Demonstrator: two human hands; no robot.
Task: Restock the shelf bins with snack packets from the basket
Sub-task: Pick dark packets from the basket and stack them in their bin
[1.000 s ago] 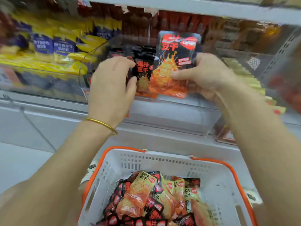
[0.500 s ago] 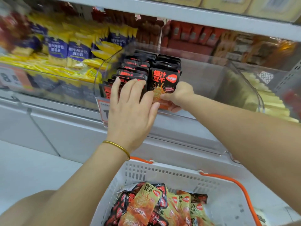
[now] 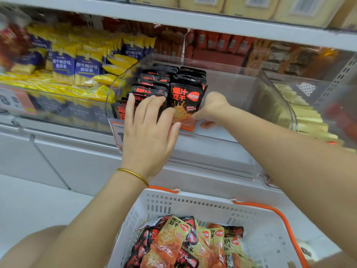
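Packets (image 3: 185,97) in two rows in clear bin (image 3: 229,93), others in basket (image 3: 193,202).

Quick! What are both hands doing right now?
Left hand: open, straight fingers resting on the left row of black packets.
Right hand: pinching the front black packet.

Two hands (image 3: 148,130) (image 3: 211,110), one basket (image 3: 193,205), one pinched packet (image 3: 185,102).

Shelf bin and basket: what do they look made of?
Shelf bin: clear rigid plastic, probably acrylic; packets show through its glossy walls. Basket: white moulded plastic, matte, with slotted walls and an orange handle, likely plastic too.
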